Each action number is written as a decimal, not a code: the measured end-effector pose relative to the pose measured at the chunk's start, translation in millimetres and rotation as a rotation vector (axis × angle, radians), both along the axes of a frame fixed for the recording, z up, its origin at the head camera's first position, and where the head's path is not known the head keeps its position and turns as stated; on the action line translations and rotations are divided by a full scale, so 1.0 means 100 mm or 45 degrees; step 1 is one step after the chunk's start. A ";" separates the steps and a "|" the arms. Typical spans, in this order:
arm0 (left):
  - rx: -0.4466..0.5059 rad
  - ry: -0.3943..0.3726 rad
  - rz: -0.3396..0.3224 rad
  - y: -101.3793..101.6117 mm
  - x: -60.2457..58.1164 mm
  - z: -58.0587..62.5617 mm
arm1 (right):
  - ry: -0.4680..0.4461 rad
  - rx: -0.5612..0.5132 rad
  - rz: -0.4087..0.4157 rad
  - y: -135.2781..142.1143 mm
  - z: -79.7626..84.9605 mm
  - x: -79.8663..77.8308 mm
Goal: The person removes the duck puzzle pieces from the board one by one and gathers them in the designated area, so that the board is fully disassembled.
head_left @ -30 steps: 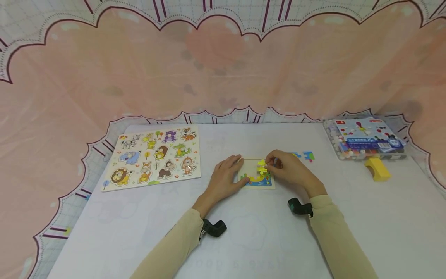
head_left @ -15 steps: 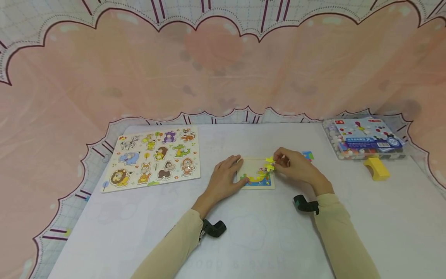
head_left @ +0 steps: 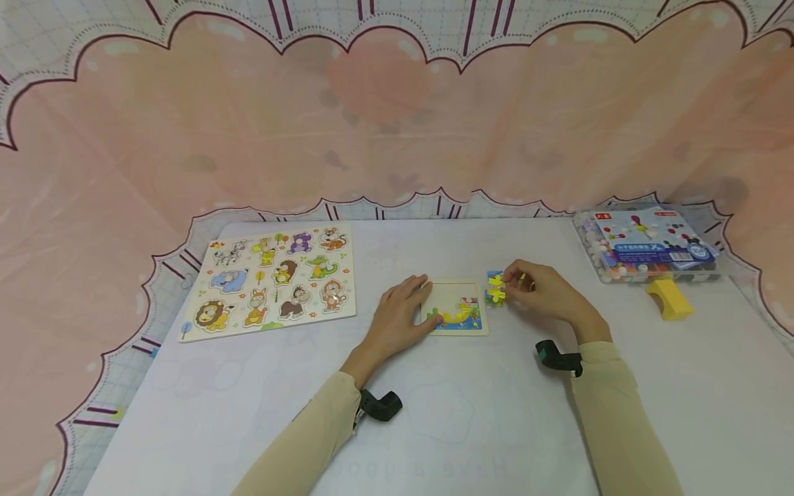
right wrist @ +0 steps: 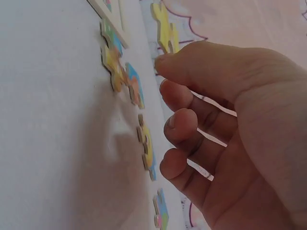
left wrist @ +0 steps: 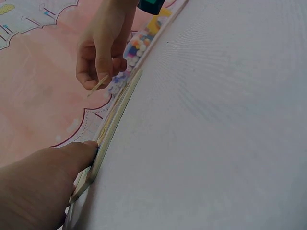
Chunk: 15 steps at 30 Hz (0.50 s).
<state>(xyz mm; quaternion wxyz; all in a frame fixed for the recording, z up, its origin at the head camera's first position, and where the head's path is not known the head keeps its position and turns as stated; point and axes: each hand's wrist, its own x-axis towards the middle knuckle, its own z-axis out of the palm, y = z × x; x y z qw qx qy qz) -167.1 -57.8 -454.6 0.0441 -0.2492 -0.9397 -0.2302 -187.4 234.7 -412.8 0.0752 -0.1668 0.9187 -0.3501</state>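
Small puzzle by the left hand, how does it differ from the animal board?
The small puzzle is much smaller than the animal board. The small puzzle is only partly filled, mostly on the person's side, while the animal board has animals spread all over. The left hand rests on the small puzzle; no hand touches the animal board. Both lie on the white table.

A person's left forearm point(head_left: 307, 430) and right forearm point(head_left: 620, 420), both in tan sleeves, angle inward. The left hand point(head_left: 402, 304) lies back uppermost, fingers reaching forward, thumb spread to the right. The right hand point(head_left: 541, 289) is raised, thumb and forefinger pinching, the remaining fingers loosely bent.
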 end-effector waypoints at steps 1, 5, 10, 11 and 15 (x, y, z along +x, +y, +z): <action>0.000 0.003 -0.001 0.00 0.00 0.00 | 0.004 0.004 -0.003 0.01 0.00 0.00; 0.002 0.006 -0.002 0.00 0.00 0.00 | 0.004 0.015 0.003 0.06 0.00 -0.01; 0.008 0.011 -0.006 0.00 0.01 0.01 | -0.036 0.031 0.013 0.11 -0.02 0.00; 0.007 0.011 -0.006 0.00 0.01 0.01 | -0.035 0.032 0.016 0.13 -0.02 0.00; 0.026 0.021 -0.013 0.00 0.01 0.02 | -0.012 0.045 0.021 0.19 -0.01 0.01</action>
